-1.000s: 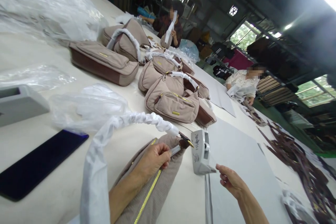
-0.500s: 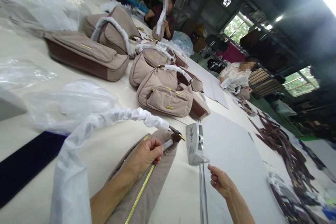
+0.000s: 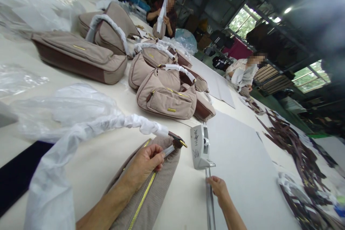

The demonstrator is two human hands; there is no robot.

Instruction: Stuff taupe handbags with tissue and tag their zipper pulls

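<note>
A taupe handbag (image 3: 159,194) with a yellow-toothed zipper (image 3: 142,201) lies on the table in front of me. My left hand (image 3: 148,158) rests on it, pinching a translucent plastic strip (image 3: 169,150) beside the strap's brown end tab and gold ring (image 3: 183,143). White wrapping (image 3: 81,136) covers the strap, which arches to the left. Right of the bag stands a grey tape dispenser (image 3: 198,149) with handwriting on it. Just below its cutting edge is my right hand (image 3: 218,185), thumb and forefinger closed over a grey metallic-looking strip (image 3: 210,208); what they grip, if anything, is unclear.
Several finished-looking handbags (image 3: 167,97) stand beyond the dispenser. Clear plastic bags (image 3: 40,3) and a dark blue piece (image 3: 24,169) lie left. A grey board (image 3: 237,158) and brown straps (image 3: 293,151) spread right. Two people (image 3: 164,14) work farther along the table.
My right hand has moved down and left, from the dispenser's cutting edge to the metallic strip. The left hand keeps its pinch beside the strap end, and the wrapped strap has sagged slightly left.
</note>
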